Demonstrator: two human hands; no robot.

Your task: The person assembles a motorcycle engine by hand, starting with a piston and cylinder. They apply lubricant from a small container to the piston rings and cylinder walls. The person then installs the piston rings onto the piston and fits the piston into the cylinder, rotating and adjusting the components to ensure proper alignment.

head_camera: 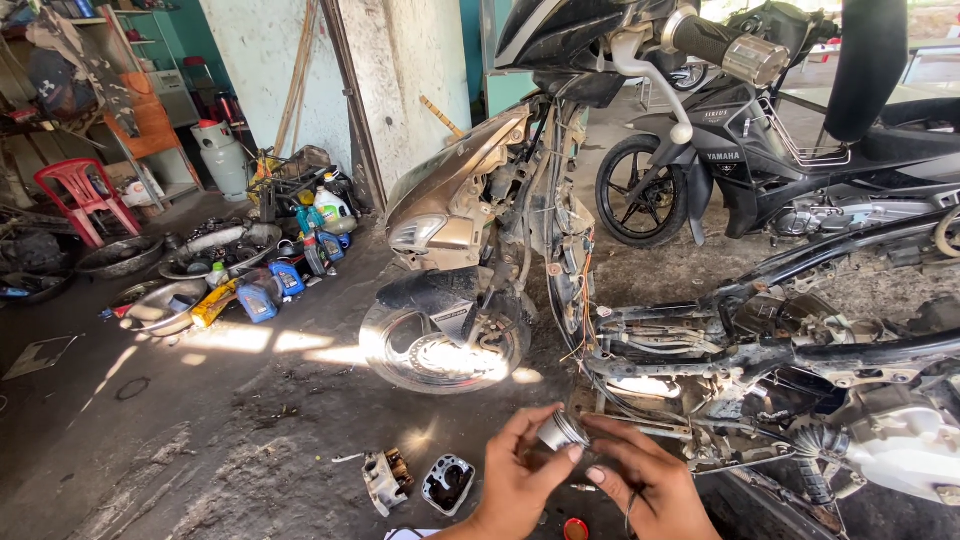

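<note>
My left hand point(520, 480) pinches a small silver metal cylinder, a piston point(560, 430), between thumb and fingertips. My right hand point(645, 480) touches the same piston from the right with its fingertips, and a thin ring seems to hang below its fingers. Both hands are low in the head view, in front of a stripped motorcycle frame point(760, 350). On the floor just left of my hands lie an engine cylinder block point(448, 483) and a cylinder head point(385, 480).
The stripped motorcycle's front wheel point(440, 350) stands ahead of me. A black motorcycle point(760, 150) is parked behind it. Oil bottles point(270, 290), metal basins point(215, 250), a red plastic chair point(80, 195) and a gas cylinder point(222, 155) crowd the left side. A red cap point(575, 528) lies by my hands.
</note>
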